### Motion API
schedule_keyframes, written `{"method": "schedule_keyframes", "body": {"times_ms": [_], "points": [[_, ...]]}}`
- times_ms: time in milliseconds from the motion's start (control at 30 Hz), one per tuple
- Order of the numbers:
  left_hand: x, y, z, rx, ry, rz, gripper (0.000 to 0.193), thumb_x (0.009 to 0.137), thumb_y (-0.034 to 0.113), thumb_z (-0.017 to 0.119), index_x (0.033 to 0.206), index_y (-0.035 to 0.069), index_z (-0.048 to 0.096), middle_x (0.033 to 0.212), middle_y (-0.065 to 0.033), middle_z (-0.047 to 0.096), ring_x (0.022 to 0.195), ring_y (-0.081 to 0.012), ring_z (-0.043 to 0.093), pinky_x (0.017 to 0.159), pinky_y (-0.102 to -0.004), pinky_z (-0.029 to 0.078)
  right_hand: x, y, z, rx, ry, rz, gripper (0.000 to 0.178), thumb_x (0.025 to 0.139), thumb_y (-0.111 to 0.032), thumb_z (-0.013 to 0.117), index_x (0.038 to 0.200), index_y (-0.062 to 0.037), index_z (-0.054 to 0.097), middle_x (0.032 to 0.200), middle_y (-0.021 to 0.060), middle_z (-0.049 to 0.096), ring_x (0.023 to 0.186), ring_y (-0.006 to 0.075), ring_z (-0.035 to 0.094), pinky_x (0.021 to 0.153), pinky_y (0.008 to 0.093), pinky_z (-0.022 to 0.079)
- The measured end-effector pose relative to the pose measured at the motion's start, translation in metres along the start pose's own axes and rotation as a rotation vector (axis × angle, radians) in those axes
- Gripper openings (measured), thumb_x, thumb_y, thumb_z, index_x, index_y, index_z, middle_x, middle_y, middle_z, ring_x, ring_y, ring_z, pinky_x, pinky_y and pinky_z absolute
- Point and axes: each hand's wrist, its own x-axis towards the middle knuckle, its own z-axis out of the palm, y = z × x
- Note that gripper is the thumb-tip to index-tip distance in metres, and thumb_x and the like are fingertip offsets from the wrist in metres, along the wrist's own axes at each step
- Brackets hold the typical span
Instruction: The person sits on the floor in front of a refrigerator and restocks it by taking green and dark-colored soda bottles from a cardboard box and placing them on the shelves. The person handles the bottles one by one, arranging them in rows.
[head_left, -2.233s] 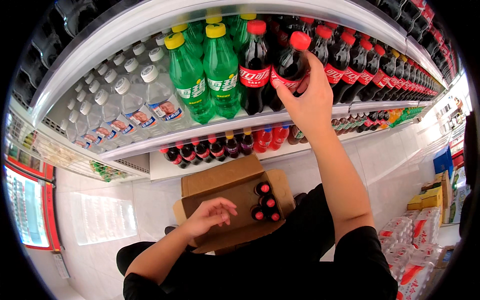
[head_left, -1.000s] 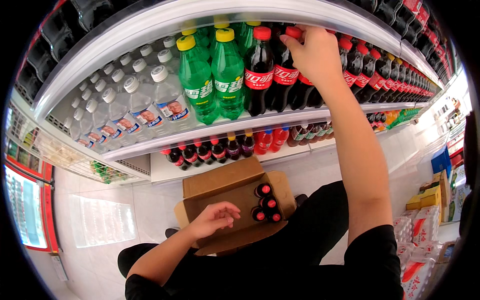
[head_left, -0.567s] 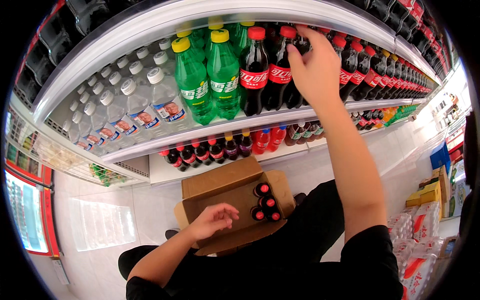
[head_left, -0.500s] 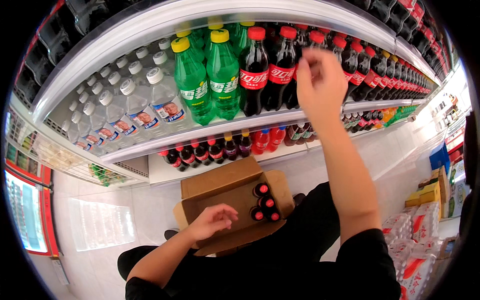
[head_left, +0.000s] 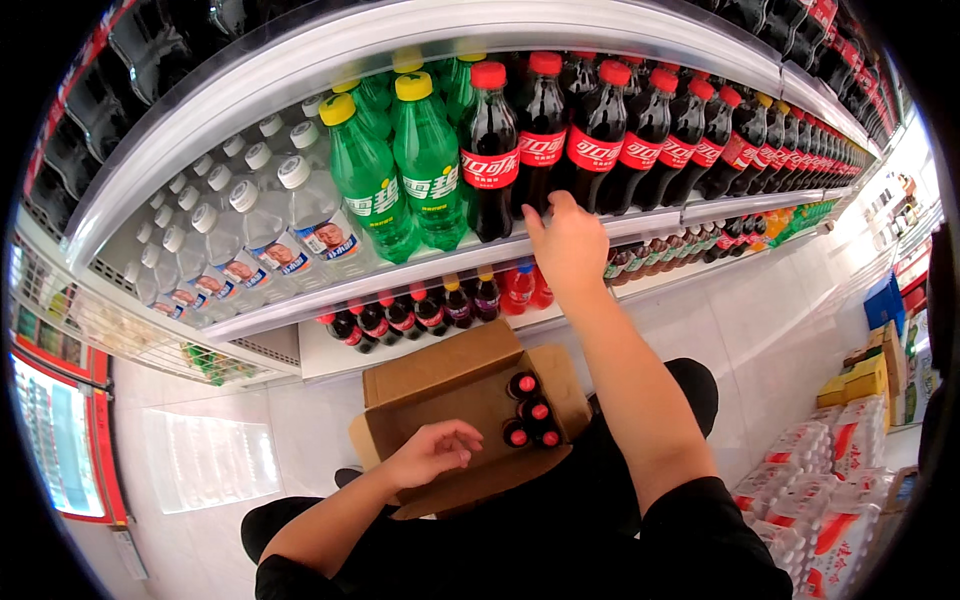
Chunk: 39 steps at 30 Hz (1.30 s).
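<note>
My right hand (head_left: 566, 246) is raised to the front edge of the upper shelf (head_left: 420, 270). Its fingers are spread and empty, with the tips at the foot of a dark cola bottle (head_left: 541, 125) with a red cap. My left hand (head_left: 433, 452) rests with loosely bent fingers on the open cardboard box (head_left: 440, 372) on my lap. Three dark red-capped bottles (head_left: 530, 412) stand in the box's right part. On the shelf, green bottles (head_left: 428, 165) with yellow caps stand left of the cola row.
Clear bottles with white caps (head_left: 250, 235) fill the shelf's left part. Small cola bottles (head_left: 430, 310) line the lower shelf. The cola row (head_left: 760, 135) runs far to the right. Shrink-wrapped bottle packs (head_left: 820, 500) and coloured crates (head_left: 880, 310) stand on the white tiled floor at right.
My right hand set a cola bottle into the shelf row, let go of it and dropped to the shelf's front edge. The left hand stayed on the box.
</note>
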Motion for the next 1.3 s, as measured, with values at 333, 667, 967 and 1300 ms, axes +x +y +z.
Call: {"method": "schedule_keyframes", "body": {"times_ms": [333, 667, 967, 1300], "points": [[-0.008, -0.011, -0.006, -0.013, 0.024, 0.029, 0.042, 0.096, -0.007, 0.059, 0.136, 0.005, 0.06, 0.127, -0.0099, 0.068, 0.096, -0.0125, 0.064, 0.087, -0.0305, 0.054, -0.008, -0.016, -0.01, 0.458, -0.005, 0.146, 0.035, 0.094, -0.021, 0.07, 0.12, 0.0019, 0.066, 0.099, 0.0232, 0.072, 0.091, 0.0394, 0.074, 0.079, 0.0467, 0.059], [-0.007, -0.002, 0.001, 0.066, 0.015, 0.023, 0.035, 0.098, -0.001, 0.065, 0.133, 0.003, 0.061, 0.12, -0.0067, 0.067, 0.097, -0.0109, 0.063, 0.086, -0.028, 0.053, 0.017, -0.043, -0.042, 1.921, -0.065, 1.047, 0.071, 0.104, -0.027, 0.055, 0.158, 0.0072, 0.025, 0.168, 0.022, 0.019, 0.152, 0.0468, 0.026, 0.127, 0.0503, 0.026], [-0.006, -0.01, 0.001, 0.04, -0.013, 0.03, 0.041, 0.097, -0.006, 0.06, 0.137, 0.003, 0.06, 0.128, -0.0077, 0.067, 0.098, -0.0122, 0.063, 0.088, -0.0303, 0.054, 0.035, -0.028, 0.001, 1.898, -0.106, 0.96, 0.062, 0.106, -0.022, 0.049, 0.158, 0.0054, 0.029, 0.168, 0.0159, 0.025, 0.142, 0.0416, 0.043, 0.122, 0.048, 0.034], [-0.006, -0.003, 0.004, 0.109, 0.003, -0.01, 0.035, 0.098, -0.002, 0.064, 0.133, 0.002, 0.062, 0.123, -0.0066, 0.067, 0.097, -0.0116, 0.063, 0.089, -0.0294, 0.054, 0.051, -0.013, 0.061, 1.659, -0.264, 0.899, 0.039, 0.111, -0.033, 0.047, 0.134, -0.0029, 0.057, 0.117, 0.0102, 0.07, 0.106, 0.023, 0.065, 0.095, 0.0377, 0.051]]}}
